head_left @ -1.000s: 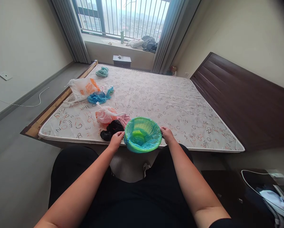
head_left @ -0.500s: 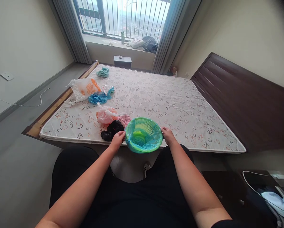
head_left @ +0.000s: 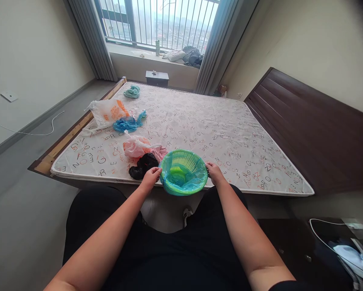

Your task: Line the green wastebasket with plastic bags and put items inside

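So the green basket is sitting just below the middle of the frame, right over the near edge of the mattress, tipped so you can see down into it. There's a thin blue liner bag draped inside, and it laps over the rim in places. Hands are apart, one on each side: the left hand pinches the rim on the left, thumb and fingers closed, and the right hand grips the right side, though I can't really tell where all its fingers go. Just beside the left hand there's a crumpled black bag, with a pink bag bunched up right behind it. Further toward the upper left you get a scrunched blue bag, then a white bag with orange print spread out next to it, and a coiled teal bundle near the far corner. The mattress has letters printed all over it, and a dark brown headboard runs along the right of the frame. Up top is a barred window between grey curtains. Lower right, a white cable trails over something dark.
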The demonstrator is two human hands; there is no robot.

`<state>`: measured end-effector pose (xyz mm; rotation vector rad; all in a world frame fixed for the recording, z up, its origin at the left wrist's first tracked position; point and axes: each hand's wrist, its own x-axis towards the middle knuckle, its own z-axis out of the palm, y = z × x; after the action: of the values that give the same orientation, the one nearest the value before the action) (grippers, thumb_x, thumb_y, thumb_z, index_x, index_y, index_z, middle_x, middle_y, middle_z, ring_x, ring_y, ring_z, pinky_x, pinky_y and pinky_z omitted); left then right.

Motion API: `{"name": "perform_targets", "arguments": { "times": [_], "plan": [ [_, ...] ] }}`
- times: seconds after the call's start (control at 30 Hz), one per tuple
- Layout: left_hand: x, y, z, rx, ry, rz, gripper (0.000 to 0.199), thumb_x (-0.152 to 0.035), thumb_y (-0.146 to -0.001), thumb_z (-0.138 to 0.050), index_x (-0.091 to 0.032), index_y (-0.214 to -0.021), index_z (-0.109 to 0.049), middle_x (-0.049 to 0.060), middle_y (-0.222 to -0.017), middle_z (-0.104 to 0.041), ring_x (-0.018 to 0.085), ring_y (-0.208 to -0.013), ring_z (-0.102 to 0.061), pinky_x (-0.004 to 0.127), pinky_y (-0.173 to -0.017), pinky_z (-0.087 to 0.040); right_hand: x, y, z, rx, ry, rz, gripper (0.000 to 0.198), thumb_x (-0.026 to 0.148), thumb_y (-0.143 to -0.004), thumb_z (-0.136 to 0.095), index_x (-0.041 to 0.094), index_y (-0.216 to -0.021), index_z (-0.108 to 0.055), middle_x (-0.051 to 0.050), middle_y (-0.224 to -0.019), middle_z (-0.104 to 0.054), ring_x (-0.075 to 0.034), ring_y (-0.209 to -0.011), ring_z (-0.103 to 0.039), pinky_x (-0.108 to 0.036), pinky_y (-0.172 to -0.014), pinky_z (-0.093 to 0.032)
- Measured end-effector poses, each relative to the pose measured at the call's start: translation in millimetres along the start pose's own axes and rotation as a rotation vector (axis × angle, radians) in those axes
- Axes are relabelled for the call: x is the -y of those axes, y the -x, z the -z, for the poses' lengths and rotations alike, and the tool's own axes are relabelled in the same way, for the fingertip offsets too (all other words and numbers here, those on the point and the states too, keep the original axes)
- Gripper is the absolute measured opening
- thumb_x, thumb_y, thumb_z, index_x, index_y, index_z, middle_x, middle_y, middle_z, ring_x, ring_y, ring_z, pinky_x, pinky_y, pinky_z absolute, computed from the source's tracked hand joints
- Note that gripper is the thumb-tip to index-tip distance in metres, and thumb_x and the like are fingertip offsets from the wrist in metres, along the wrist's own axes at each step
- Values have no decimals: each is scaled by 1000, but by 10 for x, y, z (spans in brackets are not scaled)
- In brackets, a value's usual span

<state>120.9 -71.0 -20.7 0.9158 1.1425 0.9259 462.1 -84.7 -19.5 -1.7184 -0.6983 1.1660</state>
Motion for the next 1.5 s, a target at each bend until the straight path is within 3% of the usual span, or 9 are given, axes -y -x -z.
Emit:
{"name": "perform_targets", "arguments": {
  "times": [0.43, 0.73, 0.93, 1.1, 1.23, 1.3, 1.4, 1.43, 1.5],
  "plan": [
    [-22, 14, -6, 28, 30, 15, 56, -61, -58, -82, -14, -80, -59, -7, -57, -44, 6, -50, -36, 21, -48, -25, -49, -34, 22, 66, 9, 13, 30, 45, -73, -69, 20, -86, -61, 6, -59, -53, -9, -49, -46, -20, -47, -40],
    [42, -46, 33, 10, 37, 40, 52, -59, -60, -80, -16, -79, -57, -6, -57, -45, 6, -49, -38, 20, -47, -24, 53, 65, 10, 27, 26, -72, 13, 30, -81, -66, 20, -85, -58, 3, -65, -58, -9, -52, -53, -20, -51, -47],
    [64, -66, 34, 30, 17, -3, 53, -64, -64, -75, -17, -75, -53, -6, -58, -45, 7, -49, -38, 21, -48, -26, 69, 68, 4, 71, -30, -62, 24, 44, -87, -61, 21, -89, -57, 3, -68, -59, -9, -51, -52, -20, -51, -47],
    [64, -55, 35, 72, -71, -50, 52, -66, -69, -70, -18, -72, -51, -6, -56, -45, 8, -49, -38, 23, -49, -27, 67, 80, 5, 144, 75, -3, 32, 49, -82, -67, 20, -93, -59, 2, -72, -61, -10, -55, -52, -20, -51, -44],
    [59, -29, 25, 103, -136, -70, 47, -62, -71, -70, -19, -70, -51, -7, -53, -40, 8, -48, -35, 23, -49, -26, 77, 82, 29, 24, 239, -5, 32, 49, -85, -59, 18, -94, -62, -4, -80, -65, -15, -65, -59, -26, -59, -49],
    [49, -19, 12, 105, -135, -69, 46, -61, -71, -69, -19, -70, -50, -7, -54, -40, 8, -49, -35, 23, -50, -26, 129, 127, 56, -138, 408, 80, 33, 47, -87, -53, 17, -96, -64, -10, -93, -68, -21, -80, -63, -33, -73, -53],
    [32, -12, -8, 120, -131, -73, 45, -60, -71, -68, -19, -69, -49, -7, -54, -40, 8, -49, -34, 24, -50, -26, 294, 302, 53, -369, 711, 452, 33, 38, -90, -48, 15, -107, -65, -17, -115, -65, -29, -109, -59, -43, -99, -46],
    [26, -10, -13, 128, -130, -74, 45, -60, -71, -68, -20, -69, -48, -7, -54, -39, 8, -49, -34, 24, -50, -26, 363, 383, 22, -373, 794, 596, 35, 35, -92, -46, 14, -112, -65, -18, -119, -64, -29, -115, -57, -44, -104, -43],
    [13, -2, -18, 149, -138, -77, 46, -61, -71, -68, -19, -69, -48, -8, -55, -37, 8, -49, -33, 24, -50, -25, 487, 549, -106, -199, 933, 810, 37, 31, -97, -40, 15, -122, -63, -17, -121, -64, -28, -118, -56, -42, -107, -41]
  ]
}}
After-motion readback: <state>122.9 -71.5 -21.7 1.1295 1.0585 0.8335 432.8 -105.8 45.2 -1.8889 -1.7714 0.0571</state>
